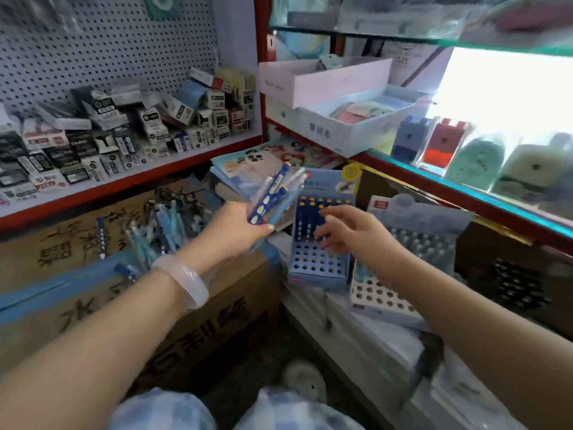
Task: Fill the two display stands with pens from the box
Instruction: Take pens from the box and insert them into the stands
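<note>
the left hand (235, 228) held a small bundle of pens (273, 193), fingers wrapped round the lower barrels, caps fanned up and to the right. the right hand (347, 231) hovered over the blue display stand (319, 240), fingers loosely spread and holding nothing; whether a fingertip touched the stand was too blurred to tell. that stand had pens seated in its back rows, front holes bare. the second display stand (412, 259) sat just right of it, a few back holes seemingly filled, the white front grid bare. the cardboard box (173, 299) was at the left, with loose pens (161, 225) piled on or in its open top; couldn't tell which.

step in hand looked like feeding pens one at a time from the bundle into the blue stand. to do it well, by judgement:
- the right hand should pinch a single pen near its cap, not mid-barrel, so the tip stays free to find the hole.
- fill from the back row forward; seated pens then don't block the reach.
- bring each pen in along the hole's own axis, since the stand leans back.
- keep the left grip firm but the fan loose enough to pull one out without dragging its neighbours.
- the stand looked light; pushing hard could slide it on the stacked packs (372, 346) beneath.
</note>
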### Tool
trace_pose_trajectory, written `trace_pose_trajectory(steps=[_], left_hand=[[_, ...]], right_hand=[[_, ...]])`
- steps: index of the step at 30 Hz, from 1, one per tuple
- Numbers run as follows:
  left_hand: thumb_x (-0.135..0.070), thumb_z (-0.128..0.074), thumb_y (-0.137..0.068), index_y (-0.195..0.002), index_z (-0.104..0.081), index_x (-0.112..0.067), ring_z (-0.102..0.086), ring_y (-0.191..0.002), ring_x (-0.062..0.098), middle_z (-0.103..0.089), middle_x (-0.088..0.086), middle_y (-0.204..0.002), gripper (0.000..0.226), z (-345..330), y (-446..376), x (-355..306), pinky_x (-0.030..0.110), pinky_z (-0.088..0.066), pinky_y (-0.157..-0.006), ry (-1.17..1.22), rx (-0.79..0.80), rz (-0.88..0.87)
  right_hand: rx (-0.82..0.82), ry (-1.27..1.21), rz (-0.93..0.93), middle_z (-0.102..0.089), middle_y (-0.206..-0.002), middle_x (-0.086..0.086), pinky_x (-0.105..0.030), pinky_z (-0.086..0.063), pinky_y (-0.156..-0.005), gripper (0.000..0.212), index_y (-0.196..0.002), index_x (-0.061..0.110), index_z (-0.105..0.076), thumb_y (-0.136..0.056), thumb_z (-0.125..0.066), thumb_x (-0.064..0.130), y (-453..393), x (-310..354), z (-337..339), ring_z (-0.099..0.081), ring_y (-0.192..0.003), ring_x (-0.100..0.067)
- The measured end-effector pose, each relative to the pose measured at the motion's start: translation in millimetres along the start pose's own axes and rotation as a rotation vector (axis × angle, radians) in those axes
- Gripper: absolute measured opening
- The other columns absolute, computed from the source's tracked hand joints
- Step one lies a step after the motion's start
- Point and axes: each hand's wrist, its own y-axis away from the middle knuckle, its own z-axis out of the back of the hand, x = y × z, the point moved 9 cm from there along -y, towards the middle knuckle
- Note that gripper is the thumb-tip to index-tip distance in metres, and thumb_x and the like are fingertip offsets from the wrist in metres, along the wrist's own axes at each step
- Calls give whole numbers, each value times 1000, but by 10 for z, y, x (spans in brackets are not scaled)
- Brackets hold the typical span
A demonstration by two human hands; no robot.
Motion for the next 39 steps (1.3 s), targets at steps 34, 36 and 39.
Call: trace_pose_trajectory(steps=[34, 36, 39], left_hand=[[-21, -60, -89, -70, -56, -17, -49, -57, 12, -57, 1, -64, 20, -790, 179, -90, 27, -37, -53, 279, 24, -2], [-21, -60, -89, -70, -55, -17, -49, -57, 11, -57, 1, -65, 20, -816, 167, -82, 25, -36, -52, 287, 32, -5], [-19, -59, -90, -71, -54, -20, -49, -56, 7, -56, -2, -64, 19, -858, 167, -96, 18, -35, -49, 293, 40, -15]], right_hand=[[-367, 606, -14, -66, -97, -7, -42, -53, -80, 14, -104, 11, -58, -98, -48, 20, 131, -783, 911, -62, -86, -21], [-374, 612, -20, -66, -99, -8, -43, -53, -82, 16, -105, 11, -58, -98, -48, 20, 108, -800, 916, -63, -88, -22], [-363, 634, -16, -66, -99, -9, -43, -53, -82, 16, -106, 11, -57, -98, -46, 20, 88, -783, 898, -62, -88, -23]])
